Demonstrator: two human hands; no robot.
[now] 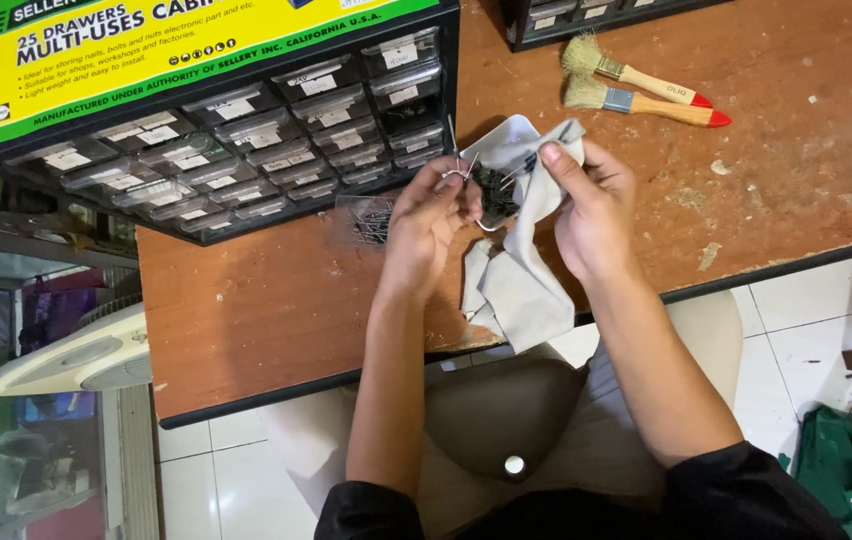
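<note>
My right hand (591, 205) pinches the upper edge of a grey cloth (518, 285), which hangs down over the table's front edge. My left hand (424, 225) holds a small dark part with thin wire legs (492, 190) against the cloth, its fingertips closed on the wires. Both hands hover above the brown wooden table (276, 300), just in front of the drawer cabinet.
A black cabinet of many small clear drawers (246, 150) stands at the back left, with a small clear bag of dark parts (371, 222) before it. Two wooden brushes with red tips (646, 95) lie at the back right. A white fan (76, 355) sits left.
</note>
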